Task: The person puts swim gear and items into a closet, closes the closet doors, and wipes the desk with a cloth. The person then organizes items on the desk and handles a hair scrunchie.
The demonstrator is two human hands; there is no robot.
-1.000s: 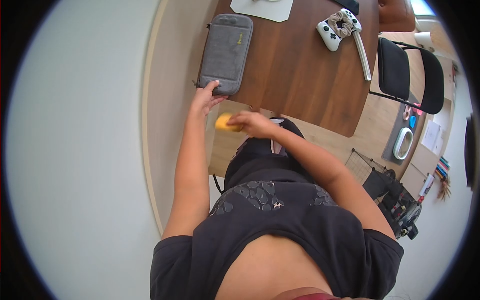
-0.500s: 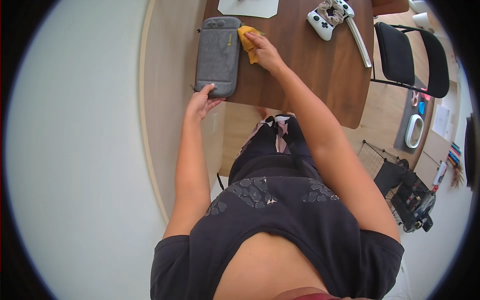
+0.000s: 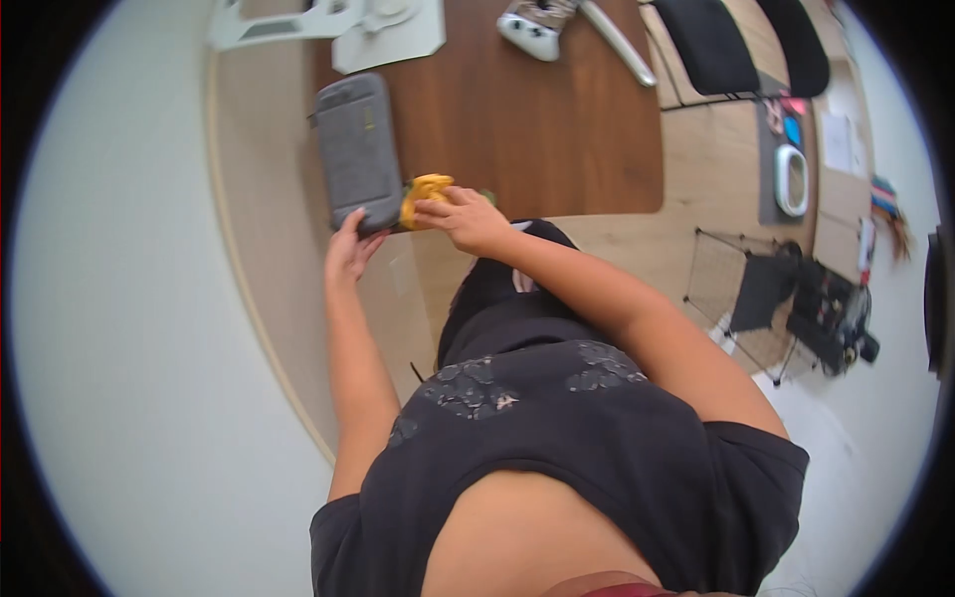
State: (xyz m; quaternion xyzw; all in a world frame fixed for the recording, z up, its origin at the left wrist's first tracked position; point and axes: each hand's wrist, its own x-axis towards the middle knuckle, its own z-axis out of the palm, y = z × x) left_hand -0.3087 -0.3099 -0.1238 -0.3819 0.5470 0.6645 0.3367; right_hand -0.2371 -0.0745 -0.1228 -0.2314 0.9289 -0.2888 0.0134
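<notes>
A grey zip-up carrying case [image 3: 358,144] lies at the left edge of the brown wooden table [image 3: 527,129]. My left hand [image 3: 351,249] grips its near end, thumb on top and fingers beneath. Against the case's right side, close to its near corner, is a bunched yellow cloth [image 3: 426,199]. My right hand [image 3: 466,219] is closed on this cloth, pressing it at the table's near edge. Part of the cloth is hidden under my fingers.
At the back stand a white sheet or mat [image 3: 393,45] and a white stand [image 3: 284,25]. A white game controller [image 3: 530,35] and a white bar [image 3: 617,42] lie at the far right. Beyond the table are a black folding chair [image 3: 701,45] and a wire rack [image 3: 721,274].
My right hand has brought the cloth along the case's right side, from its far end to the near corner. My left hand still holds the near end. The whole view has shifted.
</notes>
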